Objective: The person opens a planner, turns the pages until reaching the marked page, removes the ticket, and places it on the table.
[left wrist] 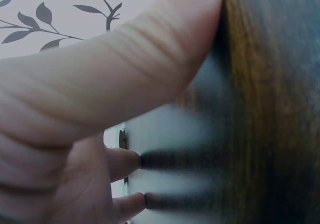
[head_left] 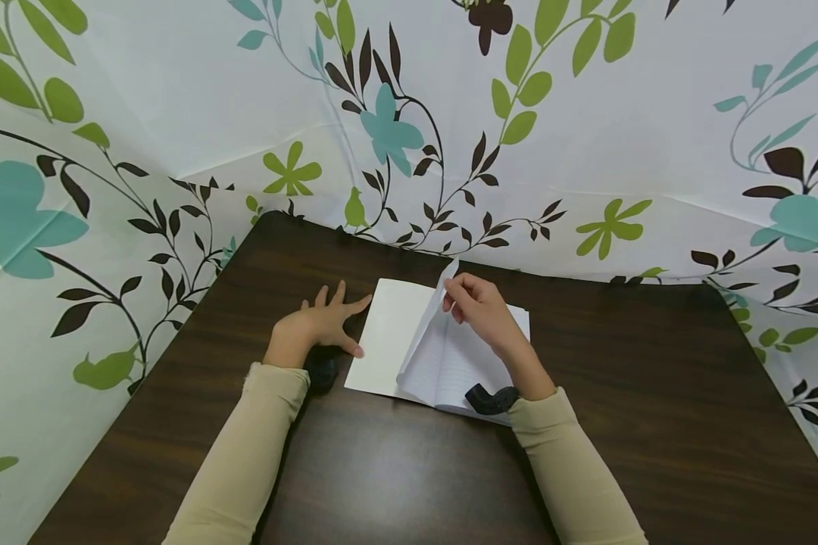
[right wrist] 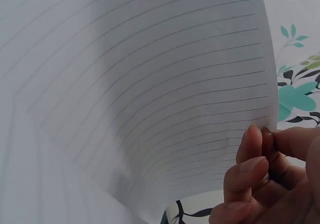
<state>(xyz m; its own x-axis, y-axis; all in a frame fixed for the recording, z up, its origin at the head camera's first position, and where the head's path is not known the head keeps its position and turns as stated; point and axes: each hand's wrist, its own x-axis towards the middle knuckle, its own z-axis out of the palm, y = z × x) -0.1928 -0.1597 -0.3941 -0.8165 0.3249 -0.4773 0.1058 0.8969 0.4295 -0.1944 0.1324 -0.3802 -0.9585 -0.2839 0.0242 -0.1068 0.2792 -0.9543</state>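
An open notebook (head_left: pixel 388 325) lies on the dark wooden table, its lined right-hand page (head_left: pixel 473 363) partly under my right forearm. One lined sheet (right wrist: pixel 190 84) stands raised from the spine, curving in the right wrist view. My right hand (head_left: pixel 480 306) pinches that sheet near its upper outer corner between thumb and fingertips. At the notebook's left edge my left hand (head_left: pixel 320 325) rests with spread fingers, the thumb tip at the cover's edge. In the left wrist view the thumb (left wrist: pixel 125 69) fills the foreground, and two other fingertips touch the tabletop.
The dark table (head_left: pixel 654 393) extends to both sides and in front of the notebook. Behind it hangs a white cloth (head_left: pixel 450 174) printed with leaves, flowers and birds. Black wrist devices (head_left: pixel 492 399) sit on both wrists, below beige sleeves.
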